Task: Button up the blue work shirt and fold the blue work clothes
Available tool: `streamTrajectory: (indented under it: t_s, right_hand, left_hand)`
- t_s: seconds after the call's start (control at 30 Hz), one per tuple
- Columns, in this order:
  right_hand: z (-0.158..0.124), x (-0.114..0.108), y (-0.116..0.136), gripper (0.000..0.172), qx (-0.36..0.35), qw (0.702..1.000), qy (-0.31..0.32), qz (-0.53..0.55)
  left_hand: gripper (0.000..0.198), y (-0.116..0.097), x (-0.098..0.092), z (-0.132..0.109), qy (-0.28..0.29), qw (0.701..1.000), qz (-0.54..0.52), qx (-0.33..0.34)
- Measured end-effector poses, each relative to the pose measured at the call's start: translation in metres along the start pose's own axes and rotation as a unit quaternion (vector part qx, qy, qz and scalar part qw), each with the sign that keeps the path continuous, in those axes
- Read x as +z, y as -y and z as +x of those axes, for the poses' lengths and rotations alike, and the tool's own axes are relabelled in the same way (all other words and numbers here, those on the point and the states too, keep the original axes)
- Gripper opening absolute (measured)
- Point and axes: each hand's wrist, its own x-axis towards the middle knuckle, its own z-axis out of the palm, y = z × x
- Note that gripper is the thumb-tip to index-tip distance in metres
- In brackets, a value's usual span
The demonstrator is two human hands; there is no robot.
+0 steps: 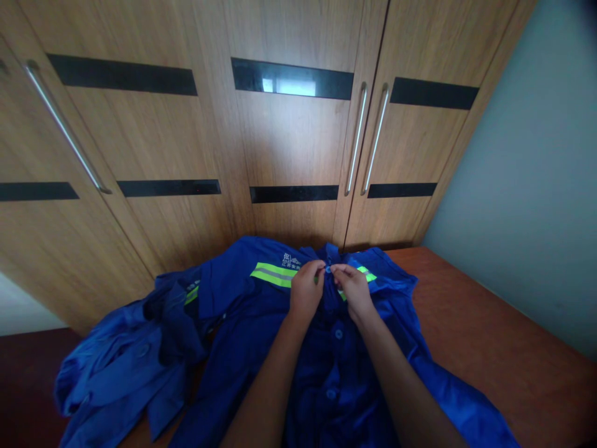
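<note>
A blue work jacket with yellow-green reflective stripes lies spread on a reddish-brown table. Its front faces up, with blue buttons down the placket. My left hand and my right hand meet at the upper chest. Both pinch the fabric around a small blue button near the collar. Their fingertips almost touch each other. Two more buttons show lower down between my forearms.
More blue cloth lies bunched at the left of the table. A wooden wardrobe with long metal handles and black strips stands right behind the table. A grey wall runs along the right side.
</note>
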Motion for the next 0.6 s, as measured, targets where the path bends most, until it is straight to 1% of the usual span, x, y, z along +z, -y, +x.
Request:
streamTrajectory:
  t_s: [0.1, 0.17, 0.3, 0.37, 0.43, 0.5, 0.57, 0.6]
  right_hand:
    - [0.001, -0.001, -0.004, 0.041, 0.002, 1.0, 0.022, -0.017]
    - [0.002, -0.002, -0.005, 0.039, -0.006, 0.999, 0.031, -0.041]
    - [0.004, -0.008, -0.008, 0.03, -0.035, 0.993, 0.029, -0.11]
    - [0.004, -0.013, -0.008, 0.033, -0.045, 0.986, 0.017, -0.161]
    - [0.005, -0.019, -0.005, 0.038, -0.055, 0.967, -0.005, -0.247]
    - [0.009, -0.021, 0.0, 0.037, -0.066, 0.939, -0.027, -0.337]
    - [0.016, -0.017, 0.009, 0.033, -0.076, 0.913, -0.027, -0.399]
    - [0.021, -0.012, 0.014, 0.031, -0.078, 0.901, -0.012, -0.428]
  left_hand:
    - [0.023, 0.0, -0.001, -0.001, 0.008, 0.999, 0.047, 0.001]
    - [0.026, 0.0, -0.003, -0.001, 0.022, 0.997, 0.077, -0.003]
    - [0.017, 0.001, -0.008, -0.001, 0.064, 0.988, 0.141, -0.01]
    - [0.015, -0.002, -0.012, -0.002, 0.076, 0.983, 0.167, -0.009]
    - [0.014, -0.006, -0.015, -0.004, 0.086, 0.977, 0.197, 0.004]
    - [0.01, -0.012, -0.018, -0.005, 0.101, 0.965, 0.24, 0.04]
    - [0.009, -0.018, -0.019, -0.006, 0.128, 0.946, 0.283, 0.086]
    - [0.009, -0.021, -0.019, -0.006, 0.146, 0.937, 0.299, 0.104]
